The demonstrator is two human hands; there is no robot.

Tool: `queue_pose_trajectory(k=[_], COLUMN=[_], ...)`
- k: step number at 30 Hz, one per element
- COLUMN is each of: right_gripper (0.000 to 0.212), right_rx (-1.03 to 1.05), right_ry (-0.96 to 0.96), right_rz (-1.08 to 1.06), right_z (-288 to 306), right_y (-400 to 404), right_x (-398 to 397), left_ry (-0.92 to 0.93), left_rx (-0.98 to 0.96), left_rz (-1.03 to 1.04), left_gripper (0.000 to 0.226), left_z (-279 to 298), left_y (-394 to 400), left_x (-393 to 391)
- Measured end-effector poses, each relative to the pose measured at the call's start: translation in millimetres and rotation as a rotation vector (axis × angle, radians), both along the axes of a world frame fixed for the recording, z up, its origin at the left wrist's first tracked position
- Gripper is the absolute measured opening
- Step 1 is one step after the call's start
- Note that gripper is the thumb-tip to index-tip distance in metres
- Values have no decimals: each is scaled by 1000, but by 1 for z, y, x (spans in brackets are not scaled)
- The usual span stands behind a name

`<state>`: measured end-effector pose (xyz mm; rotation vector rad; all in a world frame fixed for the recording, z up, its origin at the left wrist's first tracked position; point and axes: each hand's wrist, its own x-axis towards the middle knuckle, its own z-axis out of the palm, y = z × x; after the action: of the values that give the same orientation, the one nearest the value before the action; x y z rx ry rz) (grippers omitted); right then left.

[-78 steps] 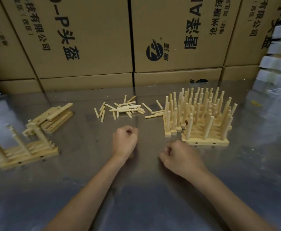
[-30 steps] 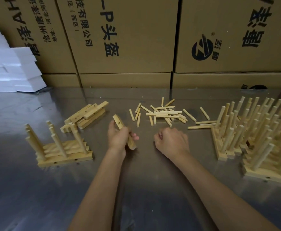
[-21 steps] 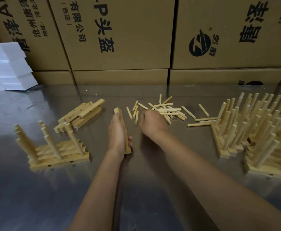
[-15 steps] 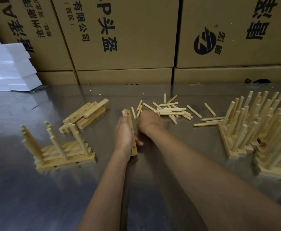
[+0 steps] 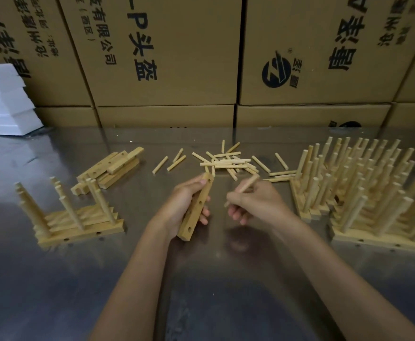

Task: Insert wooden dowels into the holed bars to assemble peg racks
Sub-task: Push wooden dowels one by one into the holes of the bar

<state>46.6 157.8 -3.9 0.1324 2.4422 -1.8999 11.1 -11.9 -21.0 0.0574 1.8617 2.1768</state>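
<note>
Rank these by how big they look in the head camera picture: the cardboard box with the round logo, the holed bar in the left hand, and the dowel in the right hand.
1. Cardboard box with the round logo, by far.
2. Holed bar, gripped by the left hand.
3. Dowel, pinched by the right hand: thinner and shorter than the bar, at about the same nearness.

A single head-worn wide-angle view looks forward and down from close above the metal table (image 5: pixel 54 279), both forearms entering from the lower edge; stacked cardboard boxes (image 5: pixel 177 57) fill the upper frame, their edges bowed by the lens
</note>
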Motion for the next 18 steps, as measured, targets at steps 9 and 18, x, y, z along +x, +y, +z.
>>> queue_pose_trajectory(k=[9, 18], right_gripper=[13, 22], right_rx=[-182, -93], right_ry=[284, 433], right_rz=[-156, -169], right_z=[-7, -8], right_y=[25, 26], right_x=[33, 30], left_ry=[4, 45], left_rx=[-10, -49], left_rz=[-225, -181], left_gripper=[33, 24], left_z=[10, 12], left_y=[27, 32], left_x=[15, 14])
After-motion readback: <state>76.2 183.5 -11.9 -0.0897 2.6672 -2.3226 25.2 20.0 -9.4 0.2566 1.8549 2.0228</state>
